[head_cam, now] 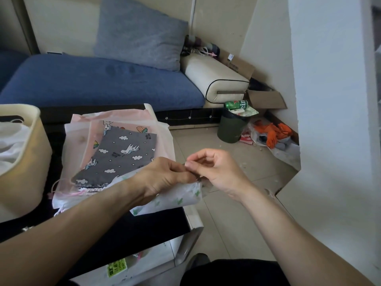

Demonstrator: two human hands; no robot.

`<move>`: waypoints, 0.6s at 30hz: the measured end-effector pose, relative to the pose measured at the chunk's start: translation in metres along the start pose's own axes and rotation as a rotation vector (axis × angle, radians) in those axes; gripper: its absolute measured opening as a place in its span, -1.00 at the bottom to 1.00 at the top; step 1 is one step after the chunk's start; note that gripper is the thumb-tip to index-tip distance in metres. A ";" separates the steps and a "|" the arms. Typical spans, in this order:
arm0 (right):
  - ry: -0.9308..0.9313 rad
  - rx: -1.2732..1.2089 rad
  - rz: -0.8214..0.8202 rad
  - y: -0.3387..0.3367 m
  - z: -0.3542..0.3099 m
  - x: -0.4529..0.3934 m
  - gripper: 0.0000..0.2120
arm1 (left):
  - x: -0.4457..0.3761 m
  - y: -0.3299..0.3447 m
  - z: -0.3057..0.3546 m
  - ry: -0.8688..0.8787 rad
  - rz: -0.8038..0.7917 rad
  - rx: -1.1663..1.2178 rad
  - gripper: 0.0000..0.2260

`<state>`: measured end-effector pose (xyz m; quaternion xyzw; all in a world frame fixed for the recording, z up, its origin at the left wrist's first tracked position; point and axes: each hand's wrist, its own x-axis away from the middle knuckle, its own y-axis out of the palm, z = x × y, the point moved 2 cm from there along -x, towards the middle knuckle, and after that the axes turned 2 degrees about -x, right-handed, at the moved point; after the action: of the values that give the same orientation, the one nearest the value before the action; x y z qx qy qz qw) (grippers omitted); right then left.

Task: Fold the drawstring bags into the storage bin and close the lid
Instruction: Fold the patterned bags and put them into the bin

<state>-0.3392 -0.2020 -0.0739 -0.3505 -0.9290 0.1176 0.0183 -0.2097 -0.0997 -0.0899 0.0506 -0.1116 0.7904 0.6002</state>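
Status: mid-task, folding not finished. A white drawstring bag with green print (175,198) lies at the near right edge of the black counter (132,230), partly under the left hand (162,178). Its gathered mouth end is pinched between the left hand's curled fingers and the right hand (214,170), whose thumb and forefinger are closed on something thin there, probably the drawstring; too small to be confirmed.

Still unfolded: a flat stack behind the hands, with a grey unicorn-print bag (123,153) on top, a pink printed bag (99,131) under it and a larger translucent white bag (76,141) at the bottom. At least four bags are judged outstanding, counting the one in hand.

The beige storage bin (26,168) stands on the counter at the left, just beside the stack. White fabric (10,141) is seen inside it, so some bags are presumably stowed already. No lid is seen on it or anywhere in view.

Left: the held bag to be folded and binned, then the stack, then the lid closed.
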 end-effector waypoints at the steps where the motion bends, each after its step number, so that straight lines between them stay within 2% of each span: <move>1: 0.009 -0.003 0.001 0.000 0.000 0.000 -0.92 | 0.000 0.000 0.000 0.001 0.027 -0.037 -0.74; 5: 0.151 -0.085 0.006 0.000 0.002 0.001 -0.96 | 0.001 -0.002 0.004 0.080 0.180 -0.250 -0.90; 10: 0.299 -0.161 0.060 0.004 0.004 -0.002 -0.94 | 0.011 -0.003 0.016 0.400 0.481 -0.721 -0.90; 14: 0.323 -0.163 0.101 0.010 0.002 -0.003 -0.89 | 0.016 -0.002 0.023 0.602 0.503 -0.860 -0.91; 18: 0.329 -0.178 0.111 0.010 0.002 -0.002 -0.93 | 0.021 -0.002 0.026 0.758 0.510 -0.965 -0.86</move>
<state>-0.3316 -0.1968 -0.0782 -0.4157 -0.8995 -0.0234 0.1324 -0.2153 -0.0859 -0.0601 -0.5334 -0.2428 0.7320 0.3475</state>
